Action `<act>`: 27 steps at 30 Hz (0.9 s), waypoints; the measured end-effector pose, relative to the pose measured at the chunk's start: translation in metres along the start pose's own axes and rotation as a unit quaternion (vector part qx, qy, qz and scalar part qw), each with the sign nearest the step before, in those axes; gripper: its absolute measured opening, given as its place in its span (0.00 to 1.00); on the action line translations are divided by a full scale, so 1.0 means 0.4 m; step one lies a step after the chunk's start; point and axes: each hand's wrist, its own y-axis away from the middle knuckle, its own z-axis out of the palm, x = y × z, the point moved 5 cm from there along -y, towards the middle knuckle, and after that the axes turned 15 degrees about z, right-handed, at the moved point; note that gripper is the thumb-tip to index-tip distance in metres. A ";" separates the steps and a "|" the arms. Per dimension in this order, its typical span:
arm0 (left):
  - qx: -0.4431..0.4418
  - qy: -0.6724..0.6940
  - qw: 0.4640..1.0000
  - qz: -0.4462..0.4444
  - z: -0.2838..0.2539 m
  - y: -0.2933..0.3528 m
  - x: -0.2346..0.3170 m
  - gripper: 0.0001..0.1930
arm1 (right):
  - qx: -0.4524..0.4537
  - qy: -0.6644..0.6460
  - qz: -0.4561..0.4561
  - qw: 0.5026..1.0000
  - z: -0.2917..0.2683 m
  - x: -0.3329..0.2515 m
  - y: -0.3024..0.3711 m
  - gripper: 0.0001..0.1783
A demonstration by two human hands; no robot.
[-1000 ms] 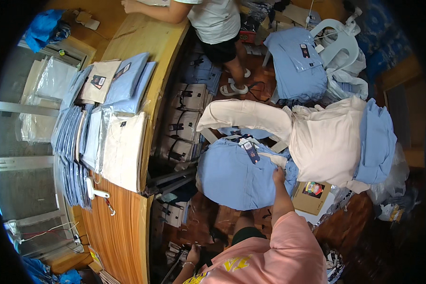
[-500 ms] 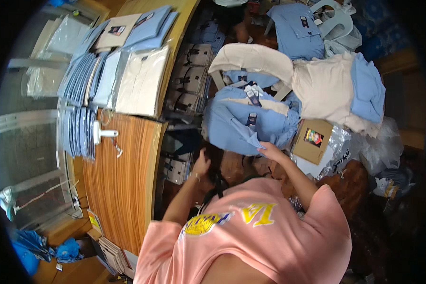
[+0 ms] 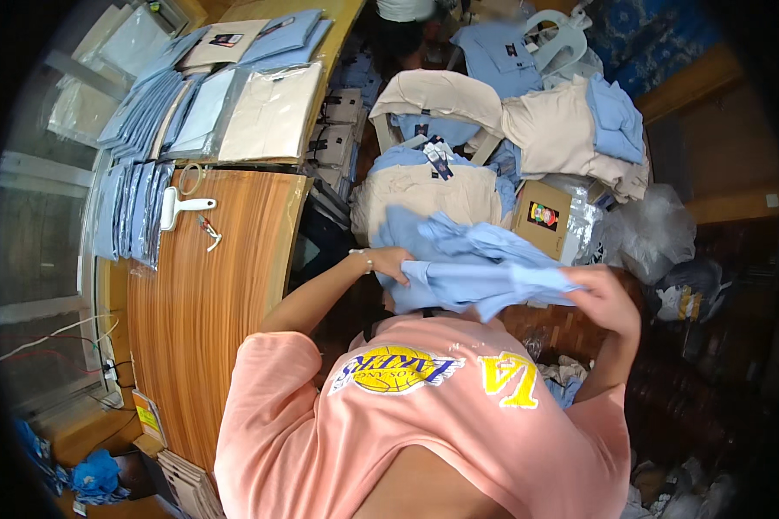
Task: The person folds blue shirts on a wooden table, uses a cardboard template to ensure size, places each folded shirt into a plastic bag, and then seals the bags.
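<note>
A light blue shirt (image 3: 476, 272) hangs bunched and partly blurred between my two hands, in front of my chest. My left hand (image 3: 388, 264) grips its left end with the fingers closed round the cloth. At the other end my right hand (image 3: 601, 297) is closed on the fabric, the wrist bent. Just beyond the shirt lies a beige garment (image 3: 433, 192) on top of a pile on a chair. Several paper tags (image 3: 439, 160) rest on that pile.
On my left a wood-grain table (image 3: 225, 303) holds bagged folded shirts (image 3: 268, 112), a white lint roller (image 3: 182, 208) and small snips (image 3: 209, 233). A brown cardboard box (image 3: 541, 216) and clear plastic bags (image 3: 653, 229) lie to the right. Another person (image 3: 400, 30) stands at the back.
My right hand has lifted the blue shirt off the pile toward me, uncovering the beige garment. My left hand, free before, has come over and taken hold of the shirt too.
</note>
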 end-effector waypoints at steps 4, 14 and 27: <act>0.198 0.132 0.971 -0.022 -0.132 0.138 0.115 0.19 | 0.194 -0.054 0.057 0.978 -0.085 0.115 0.015 0.16; 0.589 -0.436 0.661 0.160 -0.618 0.232 0.865 0.10 | 0.626 0.180 -0.067 0.756 -0.437 -0.048 0.028 0.12; 0.264 -0.241 0.869 -0.342 0.081 0.297 -0.262 0.21 | 0.169 0.146 0.138 0.965 0.548 0.870 -0.328 0.11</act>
